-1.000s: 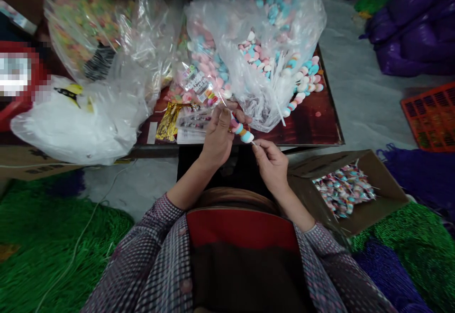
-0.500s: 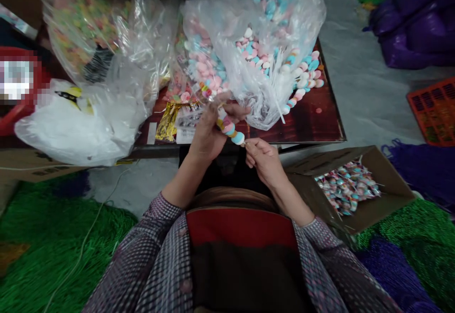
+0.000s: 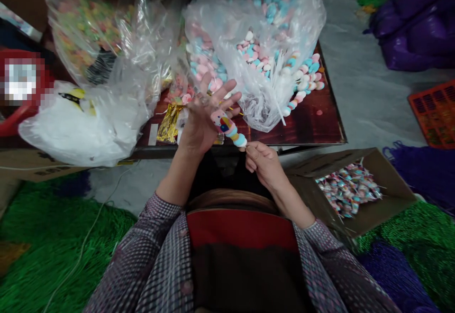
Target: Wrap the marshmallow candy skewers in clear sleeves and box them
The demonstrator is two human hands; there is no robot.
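Note:
A marshmallow skewer point(image 3: 234, 134) of pink, blue, white and orange pieces is held at a slant over the table's front edge, with a colourful print near its upper end. My right hand point(image 3: 262, 157) pinches its lower end between thumb and fingertips. Beside and behind the upper end is my left hand point(image 3: 201, 125), its fingers spread apart; whether the skewer touches the palm I cannot tell. Gold twist ties point(image 3: 169, 124) lie on the table to the left of my left hand. A bundle of white sticks point(image 3: 275, 83) rests in plastic just beyond my hands.
Plastic bags of pink and blue marshmallows point(image 3: 209, 66) and yellow-green sweets point(image 3: 95, 28) cover the table's back. A white plastic bag point(image 3: 81, 128) and a red basin point(image 3: 44, 78) stand left. At the lower right, a cardboard box point(image 3: 391, 180) holds wrapped skewers point(image 3: 350, 189).
My left hand has let go of the skewer's upper part and spread its fingers, shifting slightly left. The printed upper end now shows. My right hand keeps its pinch in nearly the same place.

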